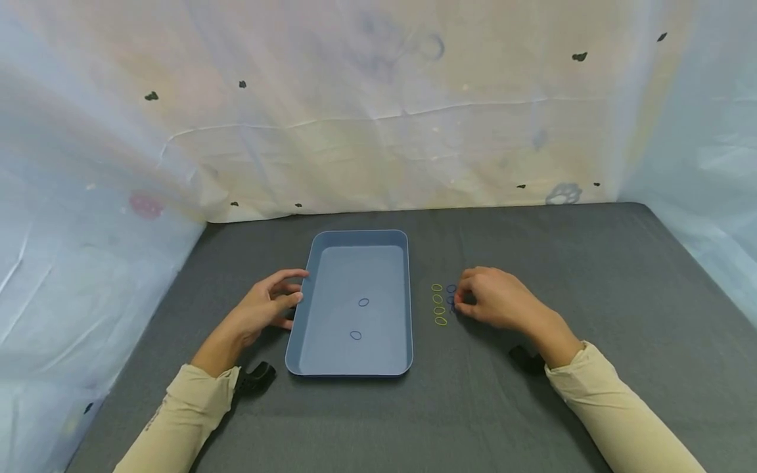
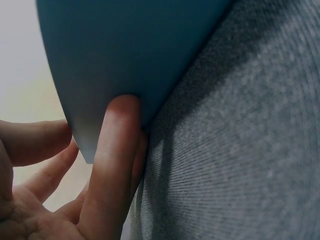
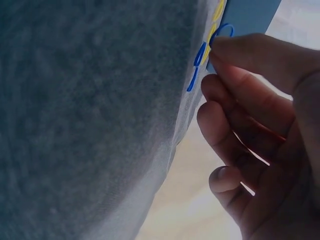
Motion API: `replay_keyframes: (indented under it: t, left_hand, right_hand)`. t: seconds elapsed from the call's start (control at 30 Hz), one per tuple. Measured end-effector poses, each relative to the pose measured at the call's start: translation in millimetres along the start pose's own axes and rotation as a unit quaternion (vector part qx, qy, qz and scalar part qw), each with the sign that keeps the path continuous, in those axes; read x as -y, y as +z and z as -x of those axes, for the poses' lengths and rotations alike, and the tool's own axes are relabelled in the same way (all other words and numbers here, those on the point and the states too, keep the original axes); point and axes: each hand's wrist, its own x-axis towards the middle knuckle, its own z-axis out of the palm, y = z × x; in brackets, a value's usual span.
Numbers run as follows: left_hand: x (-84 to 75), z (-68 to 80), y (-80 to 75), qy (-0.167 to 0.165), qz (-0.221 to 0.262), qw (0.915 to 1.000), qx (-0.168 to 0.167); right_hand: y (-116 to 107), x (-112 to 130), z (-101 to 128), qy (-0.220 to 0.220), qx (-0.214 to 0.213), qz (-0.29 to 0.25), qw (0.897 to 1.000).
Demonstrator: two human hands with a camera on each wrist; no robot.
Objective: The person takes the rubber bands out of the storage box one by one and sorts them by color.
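Observation:
A light blue rectangular tray [image 1: 355,276] lies on the grey cloth. My left hand [image 1: 267,305] rests against its left side, and the left wrist view shows fingertips touching the tray's outer wall [image 2: 115,50]. Two thin blue rubber bands, one at the middle [image 1: 363,302] and one nearer the front [image 1: 355,335], lie inside the tray. To its right, several yellow rubber bands [image 1: 437,299] form a column beside blue rubber bands [image 1: 451,288]. Over this blue column, my right hand [image 1: 497,297] pinches a blue rubber band [image 3: 227,26] between thumb and finger; its other fingers are loosely bent.
Grey cloth [image 1: 473,407] covers the table. A pale plastic sheet [image 1: 378,151] hangs behind it and bluish sheets stand at both sides. Black straps [image 1: 257,379] show by both wrists.

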Motion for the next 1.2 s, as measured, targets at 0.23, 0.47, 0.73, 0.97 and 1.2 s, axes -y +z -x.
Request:
replay_keyframes:
  t: [0.23, 0.47, 0.73, 0.97, 1.2]
  left_hand:
    - [-1.3, 0.7, 0.7, -0.003, 0.003, 1.0, -0.001]
    - [-1.3, -0.1, 1.3, -0.002, 0.005, 1.0, -0.002]
    - [0.2, -0.5, 0.8, 0.0, -0.006, 1.0, -0.005]
    - [-0.5, -0.9, 0.6, -0.002, -0.001, 1.0, -0.004]
    - [-1.5, -3.0, 2.8, -0.004, 0.001, 1.0, 0.004]
  right_hand:
    - [3.4, 0.5, -1.0, -0.007, -0.002, 0.002, 1.0]
    - [5.0, 1.2, -1.3, -0.003, -0.001, 0.005, 1.0]
    - [5.3, 1.6, -1.5, -0.006, -0.022, 0.003, 1.0]
    - [4.1, 1.6, -1.0, 0.002, -0.015, 0.002, 1.0]
    - [3.5, 0.6, 3.1, 0.007, -0.003, 0.003, 1.0]
